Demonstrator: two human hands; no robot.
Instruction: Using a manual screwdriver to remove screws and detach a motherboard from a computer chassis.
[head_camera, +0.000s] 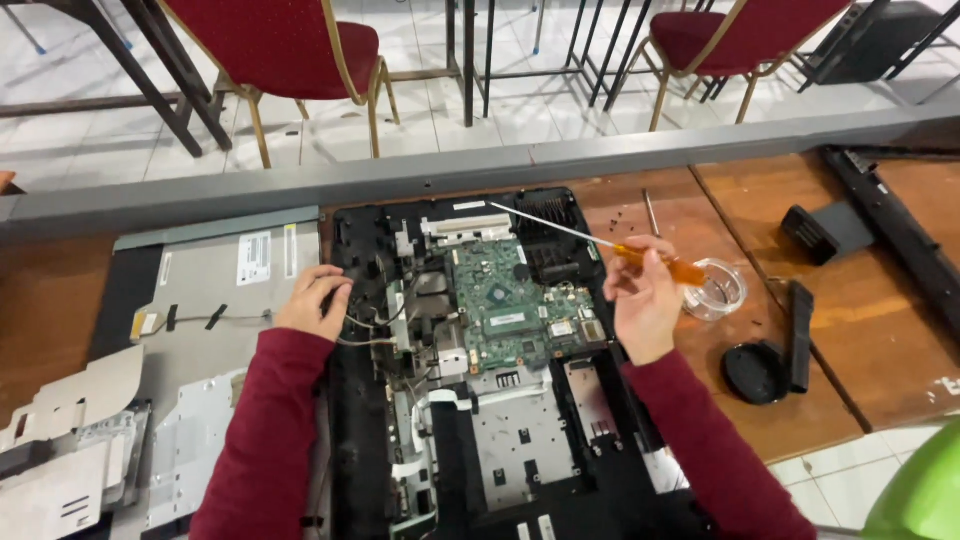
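An opened black computer chassis (350, 440) lies flat on the wooden table, with a green circuit board (505, 300) in its middle. My right hand (645, 305) holds a long screwdriver with an orange handle (655, 262); its thin shaft points up-left over the chassis, the tip above the board's top edge. My left hand (312, 300) rests on the chassis's left edge, fingers curled by thin wires (370, 335). Both sleeves are dark red.
A grey metal panel (215, 275) lies left of the chassis, with silver shield plates (70, 430) at lower left. A small clear glass dish (718, 290), a round black cap (755, 372) and black plastic parts (825, 230) sit right. Red chairs (290, 45) stand beyond the table.
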